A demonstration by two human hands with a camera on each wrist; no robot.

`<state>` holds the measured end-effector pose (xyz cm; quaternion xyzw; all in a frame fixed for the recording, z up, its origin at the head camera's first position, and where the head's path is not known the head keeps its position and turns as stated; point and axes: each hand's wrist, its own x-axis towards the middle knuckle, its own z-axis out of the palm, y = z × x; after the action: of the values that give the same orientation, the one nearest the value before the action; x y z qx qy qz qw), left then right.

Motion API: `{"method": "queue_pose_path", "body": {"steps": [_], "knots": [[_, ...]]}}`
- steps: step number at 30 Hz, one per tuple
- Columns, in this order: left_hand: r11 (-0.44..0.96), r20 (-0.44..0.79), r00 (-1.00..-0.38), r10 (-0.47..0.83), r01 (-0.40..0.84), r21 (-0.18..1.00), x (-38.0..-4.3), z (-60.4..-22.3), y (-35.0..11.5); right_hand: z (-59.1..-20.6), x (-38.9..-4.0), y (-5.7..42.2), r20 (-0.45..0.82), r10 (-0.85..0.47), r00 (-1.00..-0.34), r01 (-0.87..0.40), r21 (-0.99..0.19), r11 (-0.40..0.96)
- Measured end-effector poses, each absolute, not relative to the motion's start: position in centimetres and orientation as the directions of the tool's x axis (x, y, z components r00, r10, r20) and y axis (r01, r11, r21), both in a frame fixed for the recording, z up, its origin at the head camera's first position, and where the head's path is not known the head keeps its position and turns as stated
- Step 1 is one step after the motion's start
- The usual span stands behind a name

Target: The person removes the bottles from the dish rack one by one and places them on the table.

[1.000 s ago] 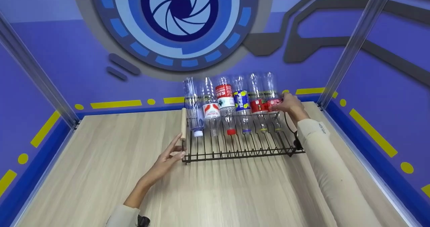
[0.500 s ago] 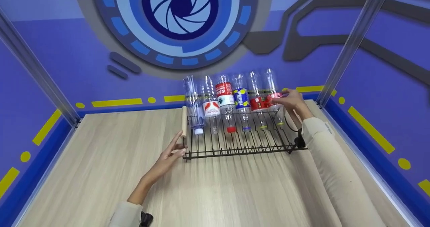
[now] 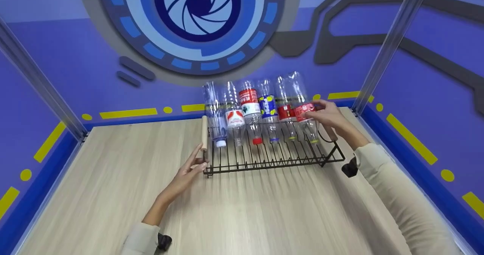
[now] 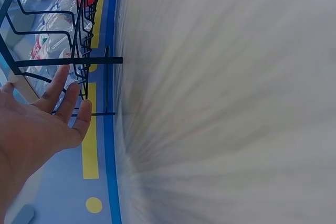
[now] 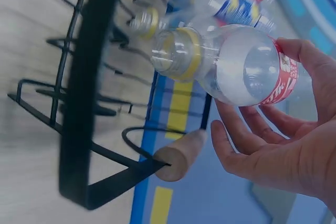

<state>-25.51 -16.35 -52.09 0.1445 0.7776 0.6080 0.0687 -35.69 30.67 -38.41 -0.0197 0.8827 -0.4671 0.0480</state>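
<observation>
My right hand [image 3: 331, 117] grips an empty clear plastic bottle [image 3: 303, 111] with a pink-red label, at the right end of a row. In the right wrist view the thumb and fingertips lie around its label, and the uncapped mouth [image 5: 176, 53] has a yellow ring. The bottle is neck-down and tilted, its base toward the wall. The black wire rack [image 3: 264, 167] holds several more bottles, also neck-down and leaning back. My left hand [image 3: 187, 172] is at the rack's front left corner, its fingers at the frame below the wooden handle [image 3: 204, 133]; in the left wrist view they are fairly straight.
Beside the held bottle stands one with a red label [image 3: 286, 112]. Farther left are bottles with a blue-yellow label [image 3: 268, 105], a red-white label [image 3: 249, 102] and a white cap [image 3: 221, 143]. A blue patterned wall [image 3: 159, 92] rises right behind the rack.
The right hand has shifted the end bottle: its neck now lies farther right of its neighbour and it tilts more. The right forearm has swung right. The left hand stays at the rack's corner.
</observation>
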Motion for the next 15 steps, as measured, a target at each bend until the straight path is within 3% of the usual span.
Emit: {"method": "queue_pose_path", "body": {"steps": [15], "knots": [[0.295,0.05,-0.956,0.29,0.139,0.945,-25.4,-51.4,-16.6,-38.3,-32.1,29.4,-0.072,-0.279,-0.958,-0.081,-0.863,0.499]]}}
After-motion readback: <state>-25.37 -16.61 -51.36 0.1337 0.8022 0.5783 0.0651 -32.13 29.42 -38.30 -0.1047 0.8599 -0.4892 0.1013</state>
